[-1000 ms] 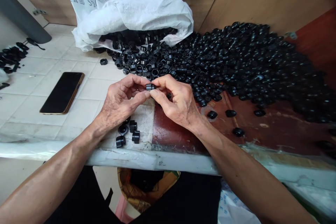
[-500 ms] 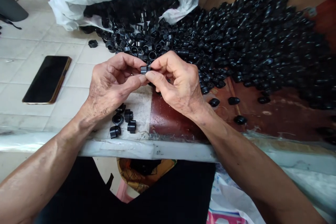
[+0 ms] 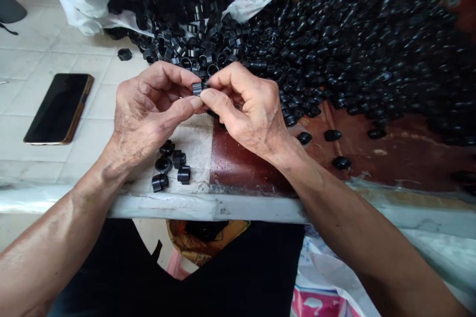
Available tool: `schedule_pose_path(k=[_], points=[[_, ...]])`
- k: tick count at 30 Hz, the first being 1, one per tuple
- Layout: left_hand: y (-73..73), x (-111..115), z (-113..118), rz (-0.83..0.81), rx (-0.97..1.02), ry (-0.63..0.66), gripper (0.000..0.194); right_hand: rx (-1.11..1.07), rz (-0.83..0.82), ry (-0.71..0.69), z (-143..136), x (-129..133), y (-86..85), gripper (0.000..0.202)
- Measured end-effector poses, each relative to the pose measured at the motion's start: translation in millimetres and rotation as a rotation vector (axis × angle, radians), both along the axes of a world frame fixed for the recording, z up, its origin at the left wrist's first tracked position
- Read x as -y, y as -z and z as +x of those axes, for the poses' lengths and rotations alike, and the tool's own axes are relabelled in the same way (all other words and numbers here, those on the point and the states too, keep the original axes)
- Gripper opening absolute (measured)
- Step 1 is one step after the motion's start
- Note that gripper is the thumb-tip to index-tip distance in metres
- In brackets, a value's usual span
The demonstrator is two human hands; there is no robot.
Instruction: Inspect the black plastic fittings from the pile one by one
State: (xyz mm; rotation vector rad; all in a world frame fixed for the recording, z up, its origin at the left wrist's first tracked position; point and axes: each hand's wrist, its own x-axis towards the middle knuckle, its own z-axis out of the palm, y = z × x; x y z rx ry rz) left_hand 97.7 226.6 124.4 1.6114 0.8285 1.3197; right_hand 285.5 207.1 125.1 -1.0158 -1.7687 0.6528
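Observation:
Between my two hands is a small black ribbed cap point(image 3: 198, 88). My left hand point(image 3: 150, 106) pinches it from the left with thumb and forefinger. From the right, the thumb and forefinger of my right hand point(image 3: 247, 109) close on its other end, partly hiding it. Whether a second piece sits in the right fingertips cannot be made out. Behind the hands a large heap of black parts point(image 3: 316, 49) spreads to the right. Several black caps point(image 3: 160, 183) lie in a small group near the table edge, below my left hand.
A white sack point(image 3: 85, 0) lies open at the back with black parts inside. At the left, a phone point(image 3: 58, 108) rests on the pale table point(image 3: 22, 163). Stray black pieces point(image 3: 341, 162) lie on the dark red surface point(image 3: 401, 163). Below the edge is a yellow bag point(image 3: 189, 247).
The whole view has shifted slightly, so the table and heap appear higher and a little to the left. Both hands keep their pinch on the cap, with little visible change.

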Motion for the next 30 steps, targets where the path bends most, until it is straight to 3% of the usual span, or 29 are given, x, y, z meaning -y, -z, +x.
schedule_pose_path(k=[4, 9, 14, 21, 30], points=[[3.0, -1.7, -1.9, 0.035, -0.005, 0.032, 0.023, 0.016, -0.030, 0.004, 0.8, 2.0, 0.4, 0.007], [5.0, -2.7, -1.2, 0.037, -0.034, 0.021, 0.029, -0.001, 0.021, 0.043, -0.1, 1.2, 1.6, 0.024], [3.4, -1.9, -1.2, 0.037, -0.007, 0.039, 0.026, 0.016, -0.020, -0.001, 0.9, 1.7, -2.1, 0.021], [0.6, 1.7, -0.5, 0.012, -0.024, 0.057, 0.025, -0.007, -0.129, -0.001, 1.1, 2.0, -1.4, 0.030], [2.9, 3.0, -0.7, 0.088, -0.053, 0.060, 0.029, -0.080, -0.171, 0.016, -1.9, 2.2, -1.9, 0.034]])
